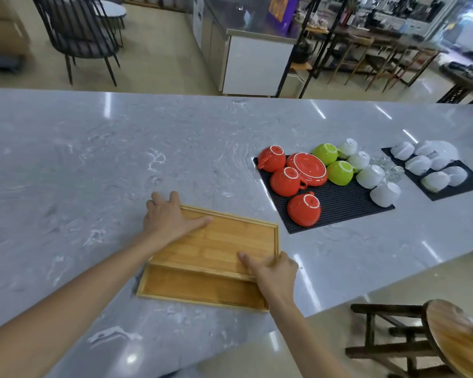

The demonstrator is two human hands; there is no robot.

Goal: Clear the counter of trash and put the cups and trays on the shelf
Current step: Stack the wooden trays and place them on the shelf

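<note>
Two bamboo trays lie stacked and offset on the grey marble counter (93, 165). The upper tray (219, 241) is gripped at its far left end by my left hand (170, 216), thumb inside the rim. At its near right corner my right hand (273, 271) holds the edge. The lower tray (197, 289) sticks out toward me. To the right, a black mat (339, 205) carries upturned red cups (303, 210), a red saucer (307, 167), green cups (339, 173) and white cups (384, 193).
A second black mat (453, 186) with upturned white cups (418, 165) lies at the far right. A wooden stool (448, 334) stands below the counter's near right edge. Chairs, a steel cabinet and shelving stand beyond the counter.
</note>
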